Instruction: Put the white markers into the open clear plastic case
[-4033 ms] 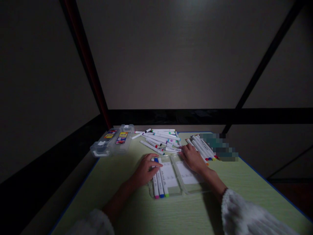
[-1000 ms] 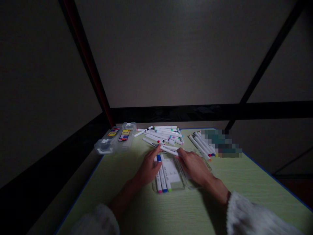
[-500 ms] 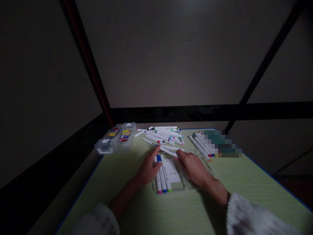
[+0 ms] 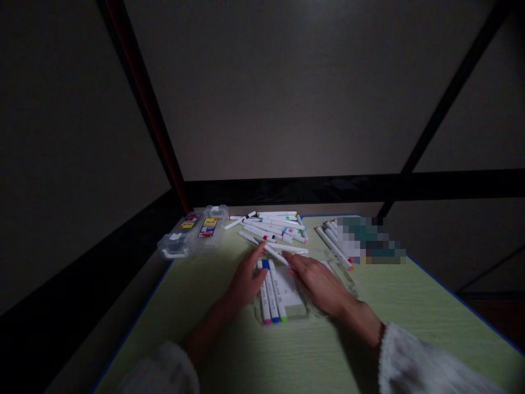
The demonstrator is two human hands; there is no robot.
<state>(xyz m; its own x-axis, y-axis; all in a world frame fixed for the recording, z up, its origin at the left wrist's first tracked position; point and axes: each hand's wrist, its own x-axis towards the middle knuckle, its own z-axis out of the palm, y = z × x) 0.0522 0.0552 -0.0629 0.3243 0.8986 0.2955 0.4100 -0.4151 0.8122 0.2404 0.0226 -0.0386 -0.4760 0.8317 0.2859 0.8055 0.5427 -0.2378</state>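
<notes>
Grips a white marker (image 4: 276,254) in right hand (image 4: 324,282), holds left hand (image 4: 245,280) with fingers parted beside it, just below frame centre, well inside blue-edged table (image 4: 414,314).

The clear case (image 4: 298,311) lies flat and open like a book, its right half largely hidden. A white sheet (image 4: 290,293) lies in its left half. Along that half's left side sit three white markers in a row, side by side, colored ends nearest: a pink marker (image 4: 264,303), a blue marker (image 4: 272,298) and a green marker (image 4: 279,298). A white pen (image 4: 275,253), dark print along it, is held slantwise at the case's far edge.
</notes>
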